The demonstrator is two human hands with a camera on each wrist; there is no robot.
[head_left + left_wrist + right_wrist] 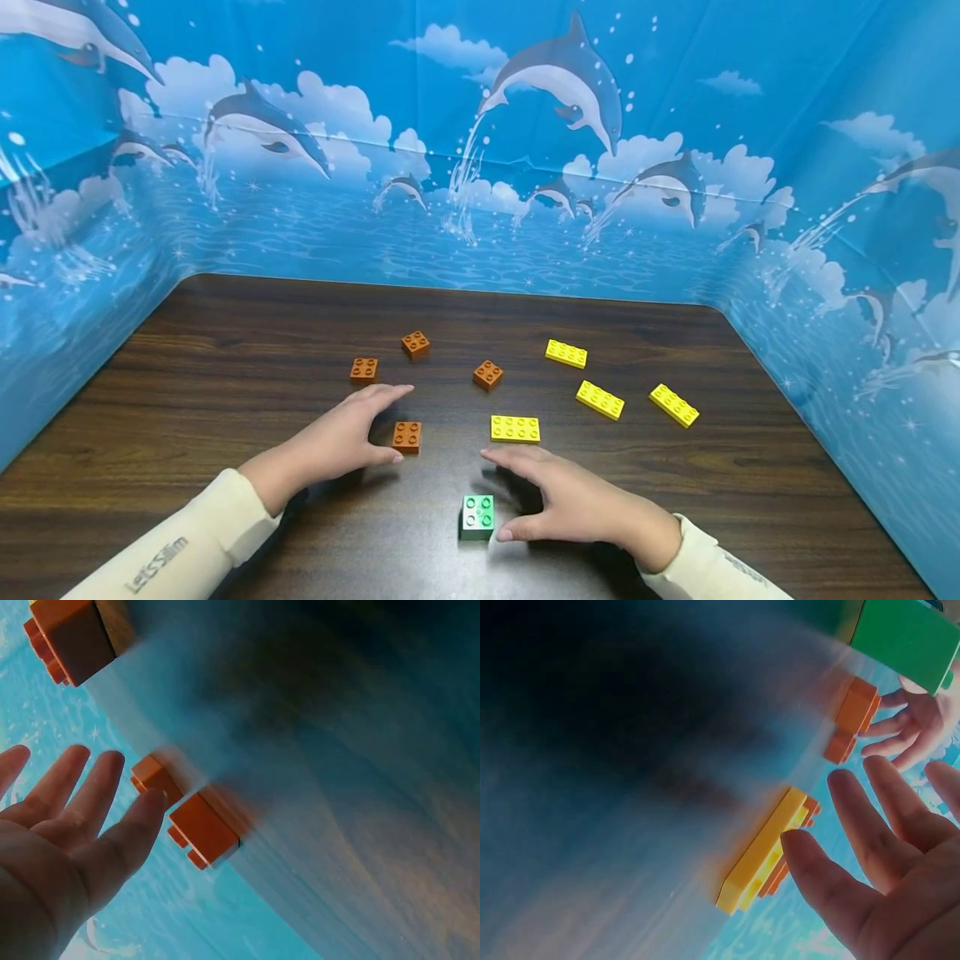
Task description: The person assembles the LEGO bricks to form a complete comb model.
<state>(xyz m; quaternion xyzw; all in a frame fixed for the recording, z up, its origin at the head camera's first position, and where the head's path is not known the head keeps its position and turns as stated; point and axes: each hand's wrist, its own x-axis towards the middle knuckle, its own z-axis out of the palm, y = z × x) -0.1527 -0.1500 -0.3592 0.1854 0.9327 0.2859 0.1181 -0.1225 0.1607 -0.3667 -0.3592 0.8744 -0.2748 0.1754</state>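
Note:
On the dark table, my left hand (341, 437) is spread with nothing in it, its fingers and thumb on either side of the nearest brown building brick (407, 437). My right hand (570, 496) is likewise spread and holds nothing. Its thumb tip comes close to the green brick (477, 517), and its fingertips lie just below a yellow brick (514, 428). In the left wrist view the left palm (45, 855) and straight fingers show beside brown bricks (206, 829). The right wrist view has the right fingers near the yellow brick (761, 851), with the green brick (907, 641) above.
Three more brown bricks, one (364, 370) to the left, one (416, 343) farther back and one (488, 375) mid-table, lie apart. Three yellow bricks (600, 400) (566, 353) (673, 405) lie to the right. A blue dolphin-print sheet (480, 225) walls the table's back and sides.

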